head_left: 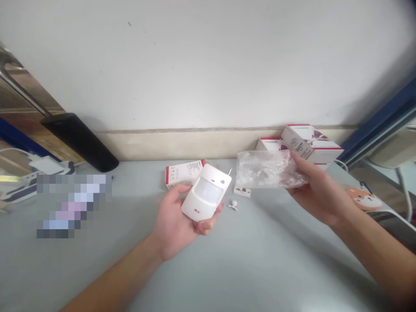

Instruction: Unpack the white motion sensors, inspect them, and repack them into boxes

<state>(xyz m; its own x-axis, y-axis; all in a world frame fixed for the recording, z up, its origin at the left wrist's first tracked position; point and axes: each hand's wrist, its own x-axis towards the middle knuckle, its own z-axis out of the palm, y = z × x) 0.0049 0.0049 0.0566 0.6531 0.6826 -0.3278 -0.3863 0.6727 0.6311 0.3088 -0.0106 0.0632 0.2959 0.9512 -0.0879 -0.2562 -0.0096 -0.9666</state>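
Note:
A white motion sensor (208,191) with a short antenna rests in my left hand (177,223), its domed window facing up and my fingers wrapped round its sides. My right hand (312,186) grips one end of a clear plastic bag (260,169), which is crumpled and held off the table. Just below the bag lies a small white part (242,192) with dark contacts, partly covered by it. Nearer me sits a small white bracket (233,204) with a ball-shaped head. Behind the sensor, a white and red box (182,171) is partly hidden.
White and red boxes (325,149) are stacked at the back right against the wall (208,78). A black cylindrical object (81,141) leans at the back left, near a power strip (26,186). A blurred-out object (73,206) lies at the left of the grey table (234,268).

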